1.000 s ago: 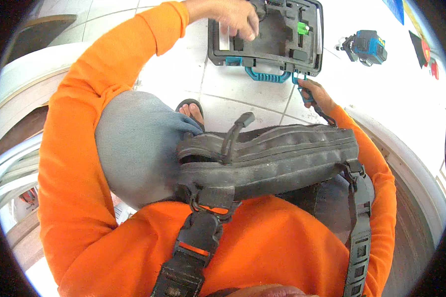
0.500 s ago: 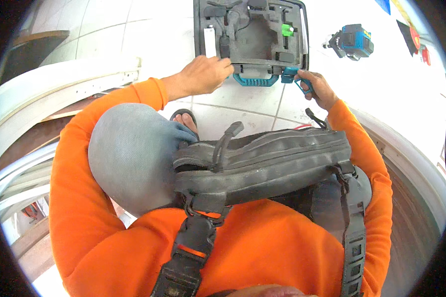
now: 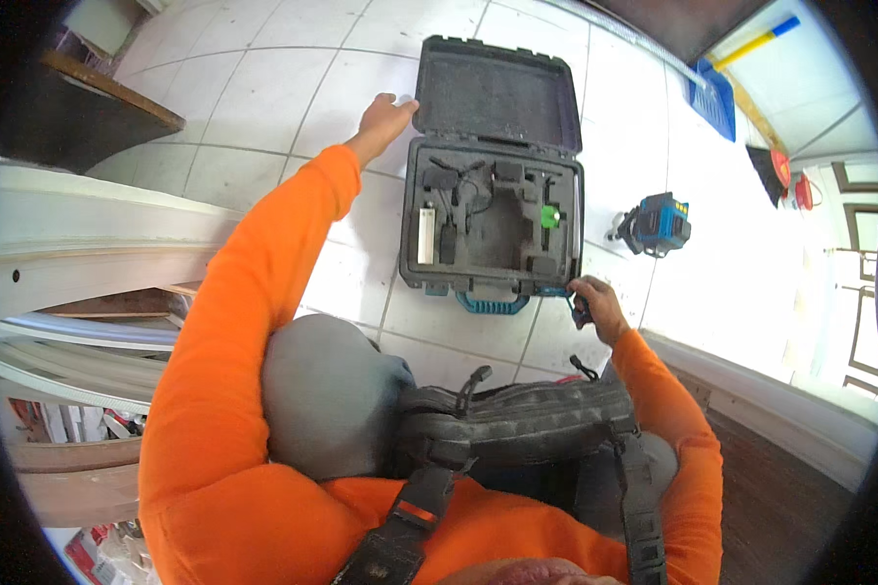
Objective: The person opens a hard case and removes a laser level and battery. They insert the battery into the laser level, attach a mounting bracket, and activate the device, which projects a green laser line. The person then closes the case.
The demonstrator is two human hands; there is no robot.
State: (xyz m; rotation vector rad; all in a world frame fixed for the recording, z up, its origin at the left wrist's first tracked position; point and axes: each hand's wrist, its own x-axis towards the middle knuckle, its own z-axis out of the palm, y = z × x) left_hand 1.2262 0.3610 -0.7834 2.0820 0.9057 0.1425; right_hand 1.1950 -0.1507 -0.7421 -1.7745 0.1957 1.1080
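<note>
A black hard case with its lid (image 3: 498, 93) folded back lies on the tiled floor ahead of me. Its grey foam insert (image 3: 502, 234) holds a white rectangular piece (image 3: 426, 237), dark parts with a cable, and a small green piece (image 3: 550, 216). My left hand (image 3: 385, 122) reaches the lid's left edge, fingers extended and fingertips at the rim. By the case's front right corner, beside the teal handle (image 3: 493, 304), my right hand (image 3: 600, 307) is closed on a small dark item with a blue loop. I cannot make out its kind.
A blue-and-black laser level (image 3: 659, 226) stands on the floor right of the case. Beyond it are a blue dustpan-like item (image 3: 714, 102) and a red object (image 3: 802, 192). Pale boards (image 3: 98, 224) stack up at my left. A black bag (image 3: 527, 419) hangs across my front.
My left hand has moved from the case's front edge up to the lid. The right hand stays at the front right corner. My view has shifted, showing the whole lid.
</note>
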